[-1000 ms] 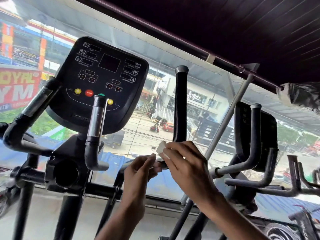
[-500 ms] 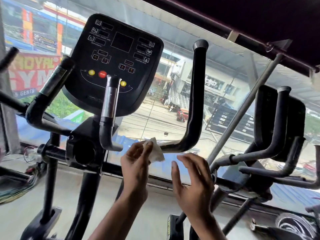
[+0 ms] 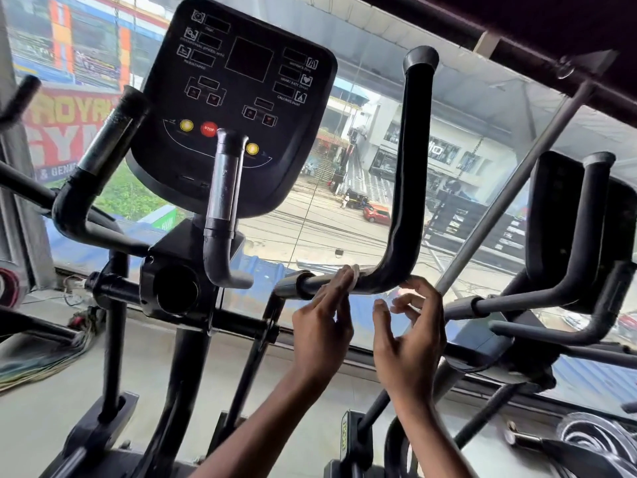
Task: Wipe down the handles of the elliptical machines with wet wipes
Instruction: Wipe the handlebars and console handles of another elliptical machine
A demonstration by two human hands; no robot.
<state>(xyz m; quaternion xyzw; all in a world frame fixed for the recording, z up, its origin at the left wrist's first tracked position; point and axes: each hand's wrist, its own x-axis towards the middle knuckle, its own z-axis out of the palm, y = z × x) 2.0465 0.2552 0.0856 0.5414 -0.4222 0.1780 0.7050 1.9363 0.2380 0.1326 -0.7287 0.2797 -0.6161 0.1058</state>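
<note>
Window: glass is filling the background from 9 to 3 o'clock, showing a street, buildings and a red car.
Floor: pale ground is stretching under the machines; a bundle of cables is lying at 8 o'clock.
Console: black panel is standing at 12 o'clock, carrying two yellow buttons and a red stop button; a short upright grip is rising before its lower edge.
Handle: black L-shaped bar is sitting just right of the console, its long part rising toward 1 o'clock and its low part running level toward the centre.
Wipe: small white piece is lying against the level part of the handle, just left of the bend, showing above the fingertips.
Left hand: it is reaching up from 6 o'clock, back to the camera, fingers straight and together, pressing the wipe onto the handle.
Right hand: it is hovering just under the bend, at 3 o'clock of the left hand, fingers spread and loosely curled, holding nothing; whether a fingertip is touching the handle I cannot tell.
Second machine: another black frame is standing at 3 o'clock, apart from both hands.
</note>
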